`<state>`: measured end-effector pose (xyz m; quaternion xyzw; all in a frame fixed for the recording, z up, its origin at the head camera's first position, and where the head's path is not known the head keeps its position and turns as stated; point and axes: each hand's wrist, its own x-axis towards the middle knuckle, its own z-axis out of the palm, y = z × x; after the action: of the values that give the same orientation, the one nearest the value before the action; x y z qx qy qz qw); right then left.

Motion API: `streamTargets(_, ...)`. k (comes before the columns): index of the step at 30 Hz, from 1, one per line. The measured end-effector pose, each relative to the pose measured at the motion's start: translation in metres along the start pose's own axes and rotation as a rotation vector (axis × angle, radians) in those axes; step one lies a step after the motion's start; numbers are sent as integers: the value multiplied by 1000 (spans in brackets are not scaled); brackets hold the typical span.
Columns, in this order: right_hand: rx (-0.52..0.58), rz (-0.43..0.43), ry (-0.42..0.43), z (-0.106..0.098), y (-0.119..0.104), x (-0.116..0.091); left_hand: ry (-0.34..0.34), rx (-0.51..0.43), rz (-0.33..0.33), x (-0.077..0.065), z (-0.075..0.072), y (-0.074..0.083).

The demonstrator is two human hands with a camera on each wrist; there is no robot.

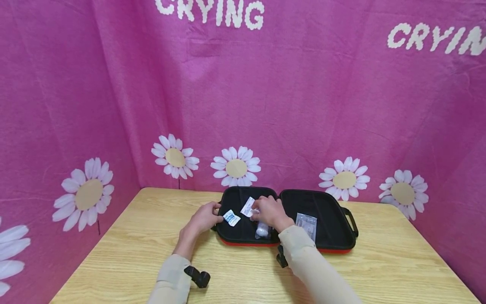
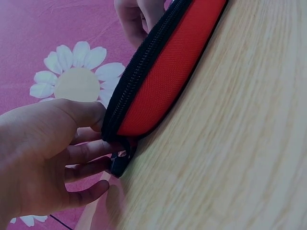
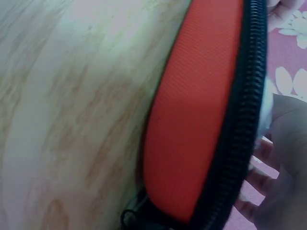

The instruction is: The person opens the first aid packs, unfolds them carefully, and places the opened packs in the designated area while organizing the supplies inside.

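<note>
A black-lined zip case with red sides [image 1: 237,243] lies unfolded on the table. My left hand [image 1: 205,217] grips its left edge, the thumb on the zip rim [image 2: 139,72] and the fingers against the side near a small black loop [image 2: 122,160]. Over the left half, my right hand [image 1: 268,211] reaches in with curled fingers and pinches a small white packet [image 1: 247,206]. Below that hand lies a white roll in clear plastic [image 1: 262,230]. A white-and-blue packet [image 1: 231,218] rests near my left fingertips. In the right wrist view, the case wall partly hides my right hand [image 3: 283,163].
In the case's right half sits a clear bag [image 1: 306,226] with printed contents. A black carrying handle [image 1: 351,221] sticks out on the right. Behind the wooden table [image 1: 235,274] hangs a pink cloth [image 1: 288,105] with daisies.
</note>
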<state>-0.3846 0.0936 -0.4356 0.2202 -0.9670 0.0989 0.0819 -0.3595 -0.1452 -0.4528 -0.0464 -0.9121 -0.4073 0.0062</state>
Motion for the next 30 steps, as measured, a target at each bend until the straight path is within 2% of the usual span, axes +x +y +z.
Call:
streamTargets(7,-91,-34,36,7,1,0,-7,11,5,1,1,1)
streamTargets(14,-189,-135,116,3,-3,2,1,8,8,0,-1,-1)
streamTargets(17,-193,-179,188,3,-1,1,2,6,6,0,0,-1)
streamTargets(20,-131,-195,317,1,4,-1,4,9,5,0,1,-1)
streamTargets(24,-52,-164,498,-5,12,-6,1,10,5,0,1,0)
streamTargets(27,8,-110,569,-10,17,-10,-2,7,6,1,1,0)
streamTargets(30,118,-50,612,-17,20,-14,2,5,6,2,1,-1)
